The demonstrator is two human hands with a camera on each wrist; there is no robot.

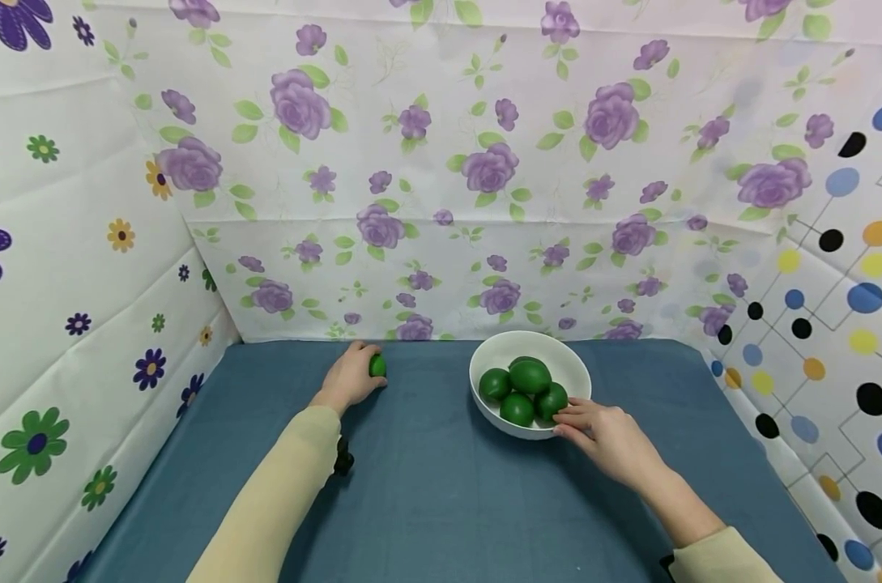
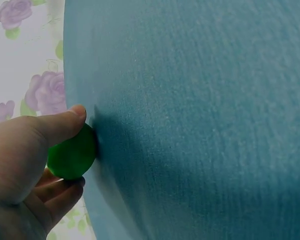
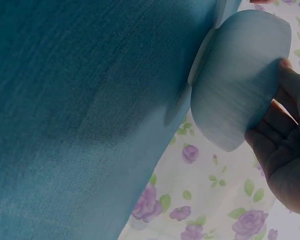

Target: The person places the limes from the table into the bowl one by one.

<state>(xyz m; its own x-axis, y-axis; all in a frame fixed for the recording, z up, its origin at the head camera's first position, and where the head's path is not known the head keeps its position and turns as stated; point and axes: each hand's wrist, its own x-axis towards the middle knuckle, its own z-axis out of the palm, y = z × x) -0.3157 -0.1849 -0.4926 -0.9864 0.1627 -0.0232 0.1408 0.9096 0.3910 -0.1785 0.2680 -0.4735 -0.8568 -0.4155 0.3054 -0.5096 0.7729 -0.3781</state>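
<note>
A green lime (image 1: 377,366) is pinched between the thumb and fingers of the left hand (image 1: 349,379), close to the back edge of the table. In the left wrist view the same lime (image 2: 72,154) shows between the thumb and the fingers. At the right stands a white bowl (image 1: 495,346) with several darker green limes (image 1: 530,376) in it. The right hand (image 1: 608,437) is at the bowl's near right rim, its extended fingertips over the edge beside a lime (image 1: 551,401). From the right wrist view, fingertips touch the bowl's rim (image 3: 240,80); the limes are hidden there.
A blue-grey cloth (image 1: 426,494) covers the table. Behind it hangs a white sheet with purple flowers (image 1: 499,170). Patterned sheets close off the left side (image 1: 83,267) and the right side (image 1: 827,324). A small black device (image 1: 343,457) sits at the left wrist.
</note>
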